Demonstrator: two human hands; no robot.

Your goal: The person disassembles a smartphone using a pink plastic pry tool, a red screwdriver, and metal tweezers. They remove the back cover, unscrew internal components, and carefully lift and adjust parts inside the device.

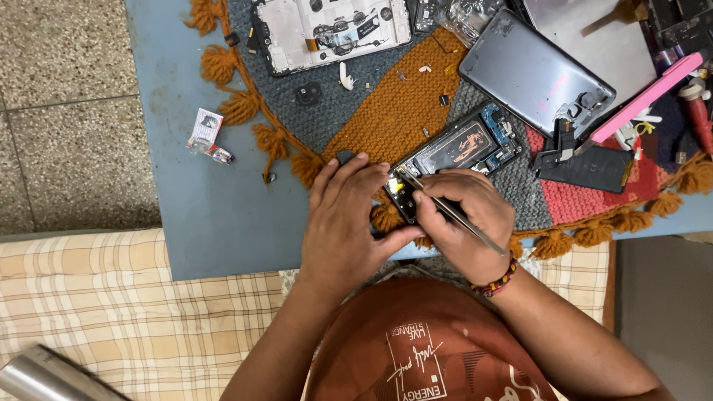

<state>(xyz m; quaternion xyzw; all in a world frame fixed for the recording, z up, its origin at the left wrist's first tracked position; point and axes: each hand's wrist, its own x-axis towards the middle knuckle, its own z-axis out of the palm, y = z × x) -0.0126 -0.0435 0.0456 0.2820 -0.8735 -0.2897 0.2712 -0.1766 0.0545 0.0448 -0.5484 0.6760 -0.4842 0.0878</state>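
Phone [460, 152], opened with its back off, lies tilted on a knitted mat [401, 111] at the near edge of the blue counter [200, 200]; its dark inner cover and a blue board show at the far end. The left hand [345, 223] lies flat beside the phone's near end, fingers spread, the thumb pressed against the frame to steady it; its grip is loose, closed on nothing. The right hand [464, 219] has its grip pinched tight around thin metal tweezers [453, 212], whose tip meets the phone's near corner just beside the left fingertips.

Farther out on the mat lie a second opened phone frame [330, 30], a grey back cover [535, 70], a black part [587, 167] and a pink tool [646, 96]. Small loose pieces are scattered between them. A small crumpled packet [206, 130] lies on the bare counter left of the mat. A checked cloth [111, 304] covers the seat below the counter.
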